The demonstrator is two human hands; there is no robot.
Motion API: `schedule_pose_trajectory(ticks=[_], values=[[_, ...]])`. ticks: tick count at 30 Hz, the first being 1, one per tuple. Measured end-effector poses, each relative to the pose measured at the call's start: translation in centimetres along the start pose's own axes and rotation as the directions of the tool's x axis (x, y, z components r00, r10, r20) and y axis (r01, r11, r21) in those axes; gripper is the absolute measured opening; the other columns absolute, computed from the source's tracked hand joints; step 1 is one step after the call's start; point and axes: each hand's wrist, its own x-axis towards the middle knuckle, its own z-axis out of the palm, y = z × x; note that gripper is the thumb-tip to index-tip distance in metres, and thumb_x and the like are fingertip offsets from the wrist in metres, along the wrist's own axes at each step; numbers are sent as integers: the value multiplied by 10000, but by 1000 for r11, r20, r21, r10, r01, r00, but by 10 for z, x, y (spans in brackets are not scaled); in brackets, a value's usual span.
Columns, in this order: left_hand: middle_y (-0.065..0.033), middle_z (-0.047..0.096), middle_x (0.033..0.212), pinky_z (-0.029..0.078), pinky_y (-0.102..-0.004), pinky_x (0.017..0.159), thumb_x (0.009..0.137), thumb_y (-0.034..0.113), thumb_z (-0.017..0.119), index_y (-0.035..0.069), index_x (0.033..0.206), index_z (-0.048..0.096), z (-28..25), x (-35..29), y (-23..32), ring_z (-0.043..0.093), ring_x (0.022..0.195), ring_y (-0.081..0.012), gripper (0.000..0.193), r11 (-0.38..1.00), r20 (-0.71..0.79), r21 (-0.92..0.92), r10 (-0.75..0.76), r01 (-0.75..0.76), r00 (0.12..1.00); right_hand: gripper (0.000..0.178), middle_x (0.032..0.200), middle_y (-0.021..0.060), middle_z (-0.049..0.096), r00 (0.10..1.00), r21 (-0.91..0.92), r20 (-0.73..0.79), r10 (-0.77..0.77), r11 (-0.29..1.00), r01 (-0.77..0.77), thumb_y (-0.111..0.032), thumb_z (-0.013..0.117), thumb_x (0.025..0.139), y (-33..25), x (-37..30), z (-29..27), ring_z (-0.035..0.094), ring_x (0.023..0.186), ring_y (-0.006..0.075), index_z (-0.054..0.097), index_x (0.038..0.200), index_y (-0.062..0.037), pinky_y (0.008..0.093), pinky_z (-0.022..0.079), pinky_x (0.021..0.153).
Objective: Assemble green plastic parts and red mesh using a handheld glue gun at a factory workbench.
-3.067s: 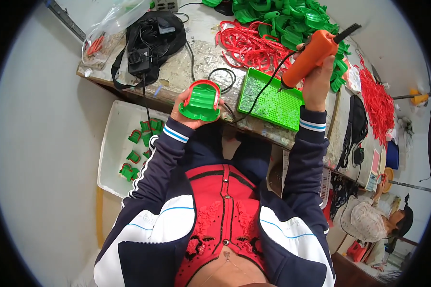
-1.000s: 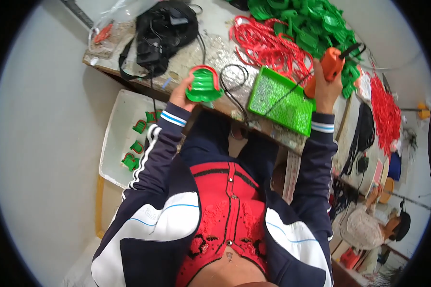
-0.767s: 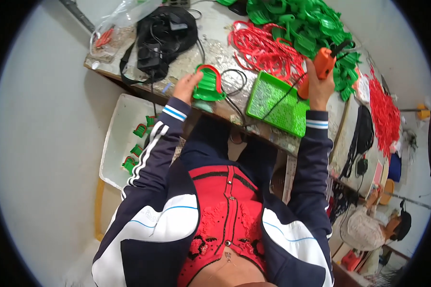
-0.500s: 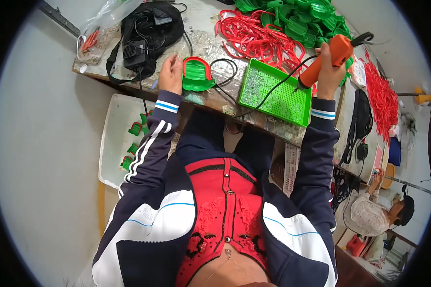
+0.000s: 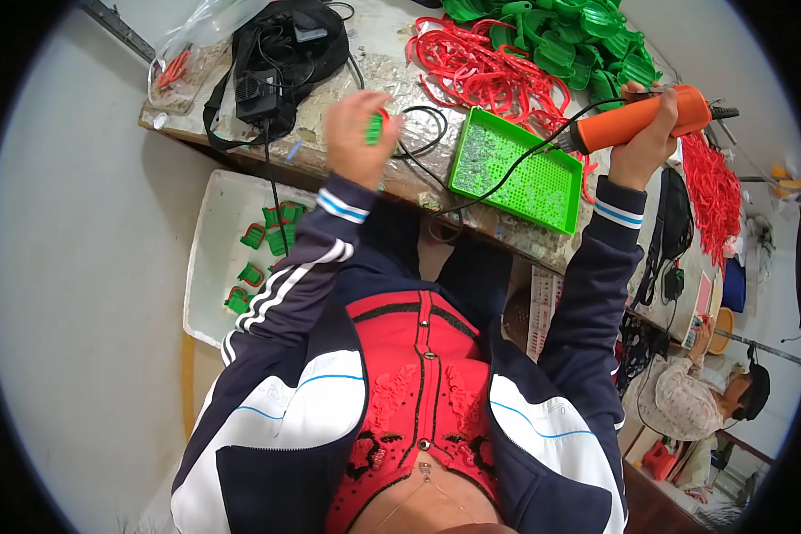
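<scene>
My left hand (image 5: 354, 133), smeared by motion, is closed around a small green plastic piece with red edging (image 5: 374, 130) above the front of the table. Most of that piece is hidden by my fingers. My right hand (image 5: 647, 142) grips an orange electric screwdriver (image 5: 627, 126), held nearly level with its black nose toward the left. Between my hands lies a bright green perforated tray (image 5: 534, 191), with many small shiny bits gathered in its left part.
Red strips (image 5: 481, 62) lie tangled behind the tray, next to a heap of green plastic parts (image 5: 561, 40). A black bag (image 5: 307, 53) and adapter (image 5: 256, 96) sit at left. Below stands a white box (image 5: 206, 258) holding several red-edged green pieces. Another person (image 5: 685, 396) is at right.
My left hand has moved right over the green piece and closed on it. My right hand has raised the screwdriver away from the tray and turned it from slanting down to nearly level.
</scene>
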Motion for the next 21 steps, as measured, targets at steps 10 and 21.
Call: schedule_pose_trajectory(ticks=[10, 21], values=[[-96, 602, 975, 421, -374, 851, 764, 147, 680, 79, 971, 650, 61, -5, 70, 548, 958, -266, 221, 939, 182, -343, 87, -20, 979, 370, 867, 228, 653, 989, -91, 129, -74, 992, 87, -290, 580, 871, -7, -17, 10, 654, 797, 265, 486, 1012, 38, 332, 515, 771], [-109, 603, 964, 429, -367, 837, 811, 80, 572, 51, 1001, 624, -3, -24, 5, 553, 929, -290, 199, 932, -49, -209, -312, 296, 949, 393, 845, 209, 658, 959, 107, 282, -32, 994, 1, -273, 579, 882, 30, -50, 87, 651, 785, 247, 489, 1058, 67, 314, 507, 760]])
